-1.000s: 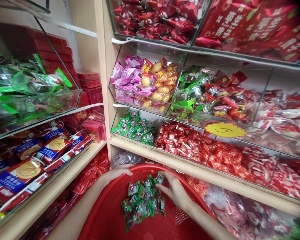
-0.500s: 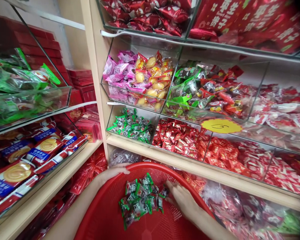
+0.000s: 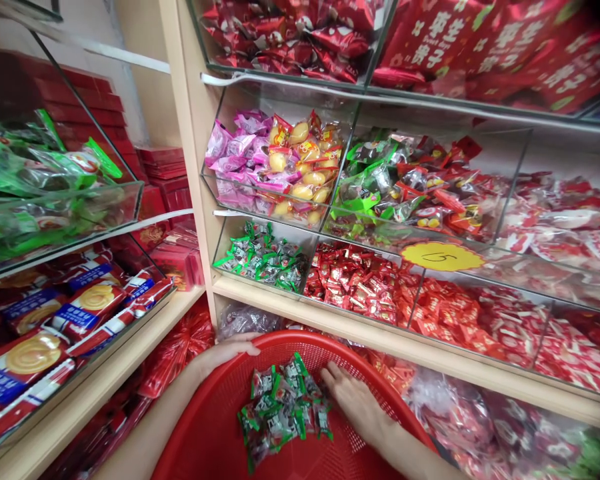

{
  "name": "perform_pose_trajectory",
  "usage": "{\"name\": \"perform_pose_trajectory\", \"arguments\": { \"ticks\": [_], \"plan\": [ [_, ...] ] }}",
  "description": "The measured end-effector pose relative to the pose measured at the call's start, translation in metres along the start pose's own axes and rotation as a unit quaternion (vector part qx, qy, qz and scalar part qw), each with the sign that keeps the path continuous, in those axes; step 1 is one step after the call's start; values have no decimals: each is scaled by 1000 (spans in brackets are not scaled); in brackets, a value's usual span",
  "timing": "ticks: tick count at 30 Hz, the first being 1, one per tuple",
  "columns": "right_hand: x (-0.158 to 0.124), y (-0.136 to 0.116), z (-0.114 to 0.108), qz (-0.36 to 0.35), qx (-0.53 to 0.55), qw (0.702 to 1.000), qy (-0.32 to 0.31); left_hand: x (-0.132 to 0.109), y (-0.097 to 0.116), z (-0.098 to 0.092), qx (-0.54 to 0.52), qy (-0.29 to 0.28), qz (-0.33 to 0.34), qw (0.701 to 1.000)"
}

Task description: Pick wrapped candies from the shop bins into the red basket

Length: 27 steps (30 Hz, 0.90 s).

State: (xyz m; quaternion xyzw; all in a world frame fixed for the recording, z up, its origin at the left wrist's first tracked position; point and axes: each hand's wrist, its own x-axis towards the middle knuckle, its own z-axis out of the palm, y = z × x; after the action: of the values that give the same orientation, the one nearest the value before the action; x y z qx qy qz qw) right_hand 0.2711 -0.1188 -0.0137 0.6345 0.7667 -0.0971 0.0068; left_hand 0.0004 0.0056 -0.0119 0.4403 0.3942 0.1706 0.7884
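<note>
Two hands in my feed, left hand (image 3: 225, 353) clenching basket (image 3: 300, 342) at nine o'clock, right hand (image 3: 355, 403) open, shifted off candies (image 3: 283, 410) toward three o'clock

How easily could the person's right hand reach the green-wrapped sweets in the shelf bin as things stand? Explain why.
Probably easily. The right hand lies in the red basket, just below the bin of green-wrapped sweets. Nothing blocks the way up, though it must rise over the bin's glass front.
</note>
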Motion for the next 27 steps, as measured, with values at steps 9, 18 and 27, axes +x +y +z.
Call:
{"name": "perform_pose_trajectory", "arguments": {
  "ticks": [9,18,27],
  "plan": [
    [44,-60,-128,-147,-73,981,107,-2,5,7,-5,-32,30,999],
    [174,-91,-179,-75,-129,985,82,5,-1,-1,14,-26,38,999],
    [216,-87,-164,-96,-144,984,41,6,1,-2,17,-17,25,999]
  ]
}}
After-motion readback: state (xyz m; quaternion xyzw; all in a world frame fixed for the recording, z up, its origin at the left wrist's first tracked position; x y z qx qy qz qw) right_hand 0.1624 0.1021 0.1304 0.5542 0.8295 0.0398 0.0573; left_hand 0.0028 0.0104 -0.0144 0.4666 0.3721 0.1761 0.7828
